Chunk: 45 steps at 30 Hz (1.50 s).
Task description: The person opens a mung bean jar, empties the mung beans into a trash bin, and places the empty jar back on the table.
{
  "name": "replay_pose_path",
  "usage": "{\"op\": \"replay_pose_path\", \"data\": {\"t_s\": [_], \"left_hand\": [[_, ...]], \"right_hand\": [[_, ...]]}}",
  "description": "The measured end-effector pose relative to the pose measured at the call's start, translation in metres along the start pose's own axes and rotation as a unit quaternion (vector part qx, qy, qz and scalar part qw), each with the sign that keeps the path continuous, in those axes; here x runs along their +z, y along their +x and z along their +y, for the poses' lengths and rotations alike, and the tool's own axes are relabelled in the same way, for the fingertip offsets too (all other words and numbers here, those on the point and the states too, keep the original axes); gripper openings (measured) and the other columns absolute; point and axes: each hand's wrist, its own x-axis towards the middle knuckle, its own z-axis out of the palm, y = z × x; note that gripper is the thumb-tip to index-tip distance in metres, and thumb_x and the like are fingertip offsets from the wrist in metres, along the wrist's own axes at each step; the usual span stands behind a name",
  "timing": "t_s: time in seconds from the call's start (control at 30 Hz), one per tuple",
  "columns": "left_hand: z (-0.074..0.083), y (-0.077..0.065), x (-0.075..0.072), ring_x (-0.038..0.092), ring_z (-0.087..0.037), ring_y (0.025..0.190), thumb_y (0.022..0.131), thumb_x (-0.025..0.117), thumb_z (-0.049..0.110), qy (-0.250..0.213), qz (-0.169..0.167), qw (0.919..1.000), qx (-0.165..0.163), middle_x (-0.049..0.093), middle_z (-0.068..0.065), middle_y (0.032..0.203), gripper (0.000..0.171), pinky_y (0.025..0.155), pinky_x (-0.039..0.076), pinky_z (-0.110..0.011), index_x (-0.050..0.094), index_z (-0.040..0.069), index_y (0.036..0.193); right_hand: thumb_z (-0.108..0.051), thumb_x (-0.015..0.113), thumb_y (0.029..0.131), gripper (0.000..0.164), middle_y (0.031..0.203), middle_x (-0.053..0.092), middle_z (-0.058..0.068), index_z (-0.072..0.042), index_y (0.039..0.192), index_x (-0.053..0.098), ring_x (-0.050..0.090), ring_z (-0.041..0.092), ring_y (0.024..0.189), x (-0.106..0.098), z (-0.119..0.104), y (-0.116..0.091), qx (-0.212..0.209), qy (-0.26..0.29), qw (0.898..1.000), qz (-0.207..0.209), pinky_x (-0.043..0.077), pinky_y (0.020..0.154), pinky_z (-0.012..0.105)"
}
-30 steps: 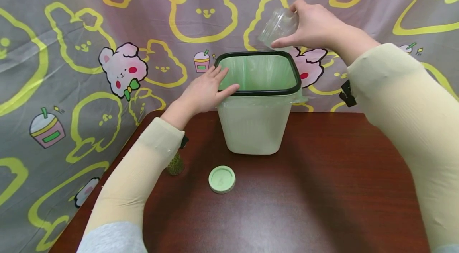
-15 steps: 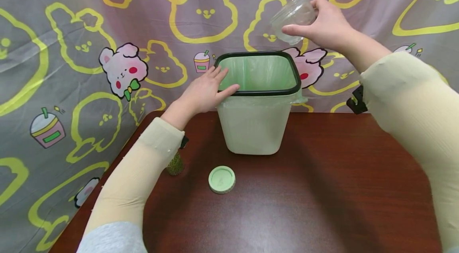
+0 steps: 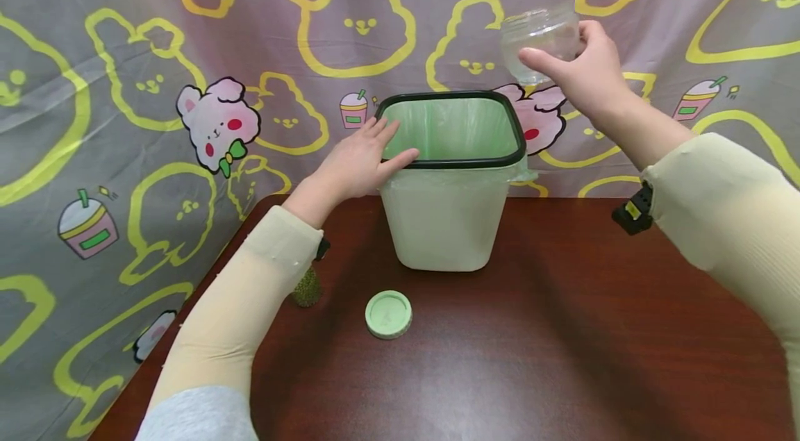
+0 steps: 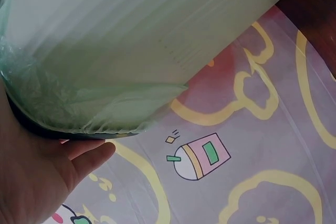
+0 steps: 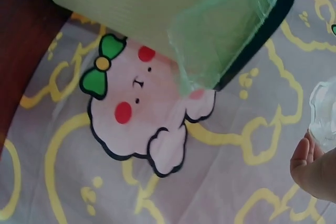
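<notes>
My right hand (image 3: pixel 596 69) grips a clear, wide-mouthed jar (image 3: pixel 542 45) up beyond the back right of a pale trash bin (image 3: pixel 444 226). The jar's mouth faces up with a slight lean, and no contents show through its wall. In the right wrist view only the jar's edge (image 5: pixel 324 111) and some curled fingers show at the right. My left hand (image 3: pixel 356 157) rests on the left of the bin's black rim (image 3: pixel 462 164), fingers straight. A light green plastic bag (image 3: pixel 453 125) lines the bin and hangs over its outside. The left wrist view shows the left hand (image 4: pixel 37 177) against the rim.
A round light green lid (image 3: pixel 388 314) lies on the dark wooden table (image 3: pixel 500 371) in front of the bin. Left of it stands a small container of green grains (image 3: pixel 307 288), partly hidden by my left sleeve. A patterned curtain (image 3: pixel 350 24) hangs close behind the bin.
My right hand has drawn the jar to the right, away from above the bin's back rim, and turned it from tipped toward the bin to nearly upright. The left hand stays on the rim.
</notes>
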Motion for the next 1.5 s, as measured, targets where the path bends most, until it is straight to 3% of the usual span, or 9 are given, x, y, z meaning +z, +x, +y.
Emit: {"op": "replay_pose_path", "data": {"t_s": [0.43,0.57,0.67,0.87,1.0,1.1,1.3,1.4,1.5], "left_hand": [[0.0,0.0,-0.002,0.009,-0.029,0.147,0.095,0.029,0.069,0.004,-0.003,1.0,-0.002,0.017,-0.014,0.159,0.084,0.116,0.014,-0.044,0.021,0.011,0.155],[0.0,-0.001,-0.002,0.01,-0.03,0.147,0.095,0.03,0.069,0.005,0.001,1.0,0.0,0.017,-0.015,0.159,0.084,0.116,0.014,-0.044,0.022,0.01,0.155],[-0.001,-0.001,-0.002,0.01,-0.03,0.147,0.095,0.029,0.069,0.004,0.0,1.0,0.0,0.017,-0.014,0.159,0.084,0.116,0.014,-0.044,0.022,0.011,0.155],[-0.001,-0.001,-0.001,0.009,-0.029,0.147,0.094,0.029,0.07,0.003,0.001,1.0,-0.001,0.018,-0.014,0.159,0.085,0.115,0.015,-0.045,0.022,0.011,0.155],[0.0,-0.002,-0.001,0.009,-0.029,0.147,0.094,0.029,0.07,0.002,0.003,1.0,-0.001,0.018,-0.014,0.159,0.085,0.115,0.015,-0.045,0.022,0.011,0.155],[0.0,-0.002,0.0,0.009,-0.029,0.147,0.095,0.029,0.07,0.005,0.001,1.0,-0.001,0.018,-0.014,0.159,0.084,0.115,0.015,-0.045,0.022,0.012,0.155],[0.001,-0.001,0.001,0.01,-0.028,0.147,0.095,0.029,0.07,0.012,-0.001,0.9999,-0.004,0.018,-0.013,0.159,0.083,0.115,0.017,-0.045,0.024,0.013,0.155],[0.001,-0.001,0.001,0.011,-0.029,0.147,0.095,0.029,0.07,0.015,0.0,0.9999,-0.003,0.018,-0.013,0.159,0.083,0.115,0.018,-0.046,0.025,0.013,0.155],[0.002,0.0,0.001,0.011,-0.028,0.147,0.094,0.028,0.07,0.019,0.0,0.9998,-0.004,0.018,-0.013,0.159,0.083,0.114,0.019,-0.046,0.025,0.013,0.155]], "right_hand": [[-0.028,0.075,0.084,0.062,0.121,0.052,-0.001,-0.014,0.13,0.035,0.049,0.01,0.107,0.004,0.05,-0.027,-0.005,0.141,0.988,0.058,0.038,0.084,0.02],[-0.018,0.078,0.082,0.066,0.122,0.049,0.0,-0.014,0.13,0.032,0.049,0.011,0.11,0.005,0.066,-0.037,-0.007,0.241,0.966,0.09,0.04,0.082,0.015],[-0.012,0.078,0.081,0.066,0.121,0.049,-0.001,-0.013,0.13,0.035,0.05,0.012,0.109,0.004,0.079,-0.045,-0.01,0.28,0.953,0.114,0.04,0.082,0.014],[-0.007,0.078,0.08,0.059,0.115,0.049,-0.003,-0.014,0.125,0.04,0.049,0.008,0.102,0.001,0.107,-0.062,-0.003,0.255,0.958,0.127,0.04,0.08,0.014],[-0.013,0.075,0.083,0.074,0.118,0.042,-0.007,-0.006,0.139,0.027,0.046,0.006,0.103,0.0,0.126,-0.075,0.021,0.146,0.984,0.103,0.039,0.082,0.014],[-0.019,0.073,0.085,0.082,0.123,0.037,-0.005,-0.001,0.144,0.019,0.043,0.011,0.109,0.0,0.139,-0.086,0.036,0.065,0.994,0.083,0.036,0.086,0.017],[-0.018,0.075,0.085,0.082,0.123,0.039,-0.004,-0.001,0.144,0.021,0.042,0.017,0.112,0.008,0.159,-0.112,0.051,0.038,0.996,0.069,0.035,0.082,0.014],[-0.017,0.075,0.085,0.081,0.128,0.045,0.005,0.0,0.145,0.022,0.044,0.015,0.11,0.011,0.168,-0.121,0.051,0.027,0.997,0.057,0.037,0.078,0.011],[-0.019,0.075,0.085,0.083,0.135,0.043,0.019,0.002,0.146,0.022,0.043,0.022,0.112,0.012,0.176,-0.128,0.056,-0.003,0.997,0.044,0.036,0.079,0.016]]}}
